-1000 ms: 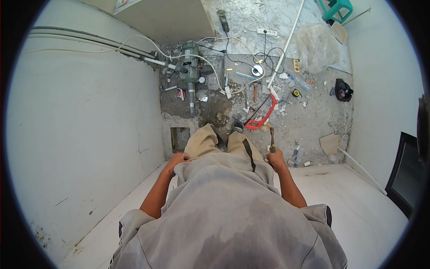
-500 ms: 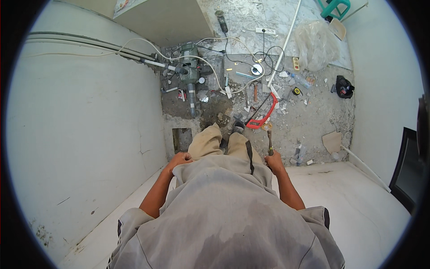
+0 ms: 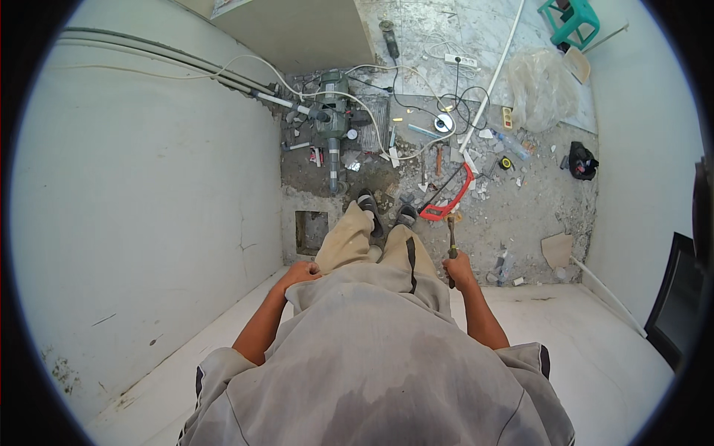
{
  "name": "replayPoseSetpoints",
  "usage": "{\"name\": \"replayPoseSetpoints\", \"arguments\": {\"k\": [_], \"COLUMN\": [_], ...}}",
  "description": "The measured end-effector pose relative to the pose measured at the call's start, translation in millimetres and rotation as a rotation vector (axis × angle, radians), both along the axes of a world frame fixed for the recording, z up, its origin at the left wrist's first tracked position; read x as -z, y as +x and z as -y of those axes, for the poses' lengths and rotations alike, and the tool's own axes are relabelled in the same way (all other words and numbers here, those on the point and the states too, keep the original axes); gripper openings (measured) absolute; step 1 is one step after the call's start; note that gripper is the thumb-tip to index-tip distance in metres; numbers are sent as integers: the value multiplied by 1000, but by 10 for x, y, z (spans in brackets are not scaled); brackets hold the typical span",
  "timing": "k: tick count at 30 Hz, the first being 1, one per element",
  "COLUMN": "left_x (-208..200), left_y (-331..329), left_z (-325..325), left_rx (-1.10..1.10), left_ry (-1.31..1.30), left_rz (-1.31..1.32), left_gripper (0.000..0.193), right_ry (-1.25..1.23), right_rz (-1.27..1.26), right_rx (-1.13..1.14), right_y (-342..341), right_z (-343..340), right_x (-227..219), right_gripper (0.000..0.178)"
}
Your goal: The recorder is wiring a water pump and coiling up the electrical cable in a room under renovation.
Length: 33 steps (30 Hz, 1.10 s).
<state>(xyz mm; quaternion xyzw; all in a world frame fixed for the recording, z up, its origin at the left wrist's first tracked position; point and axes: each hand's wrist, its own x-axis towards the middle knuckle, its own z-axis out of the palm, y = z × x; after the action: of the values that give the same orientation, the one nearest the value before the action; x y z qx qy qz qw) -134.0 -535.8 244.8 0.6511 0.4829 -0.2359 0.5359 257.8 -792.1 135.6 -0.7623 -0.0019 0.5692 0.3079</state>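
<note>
Head view: the right hand (image 3: pixel 457 269) is gripping a dark-handled hand tool (image 3: pixel 451 235) beside the trousers (image 3: pixel 413 254).
The fingers are closing around the tool's handle, its narrow shaft pointing away from the body, just short of a red-framed hacksaw (image 3: pixel 436 213) that is lying on the rubble-strewn floor (image 3: pixel 513 230); the left hand (image 3: pixel 302 272) is resting at the hem of the grey shirt (image 3: pixel 364 334), fingers curling inward, though I cannot tell whether they are pinching cloth. A square pit (image 3: pixel 311 233) is opening near that hand, a grey-green machine (image 3: pixel 332 104) is sitting farther off with pipes joining it, and a yellow-and-black tape measure (image 3: pixel 506 163) is lying beyond the hacksaw, to the right.
</note>
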Motion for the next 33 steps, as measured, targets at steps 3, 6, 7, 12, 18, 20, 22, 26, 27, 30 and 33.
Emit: {"name": "replayPoseSetpoints", "arguments": {"k": [3, 6, 7, 12, 18, 20, 22, 26, 27, 30, 33], "left_x": [50, 126, 104, 16, 195, 313, 321, 117, 67, 175, 196], "left_y": [-69, -139, -107, -48, -291, -461, -637, -846, -889, -1094, -1183], "left_z": [-14, -134, -206, -624, -1243, -1451, -1754, -2379, -2509, -2738, -2822], "left_rx": [-166, -47, -41, 52, 224, 231, 247, 131, 88, 175, 229], "left_ry": [-71, 10, 13, -82, -145, -146, -160, -303, -340, -318, -286], "left_rz": [59, 53, 66, 105, 102, 119, 135, 148, 101, 62, 119], "left_gripper": [28, 29, 29, 29, 30, 29, 28, 19, 19, 19, 31], "right_ry": [-9, -15, -12, 73, 234, 271, 237, 100, -12, 21, 44], "right_rz": [52, 96, 109, 41, 237, 226, 218, 292, 373, 398, 318], "right_rx": [-93, -103, -98, -6, -324, -380, -392, -416, -456, -378, -270], "right_y": [63, 55, 37, -175, -709, -947, -1232, -1771, -1900, -2044, -2099], "right_z": [-142, -375, -416, -455, -940, -1215, -1448, -1773, -1891, -2230, -2366], "right_x": [-101, -309, -328, -365, -482, -467, -476, -451, -547, -794, -972], "right_gripper": [15, 17, 17, 31, 35, 33, 34, 33, 31, 25, 27]}}
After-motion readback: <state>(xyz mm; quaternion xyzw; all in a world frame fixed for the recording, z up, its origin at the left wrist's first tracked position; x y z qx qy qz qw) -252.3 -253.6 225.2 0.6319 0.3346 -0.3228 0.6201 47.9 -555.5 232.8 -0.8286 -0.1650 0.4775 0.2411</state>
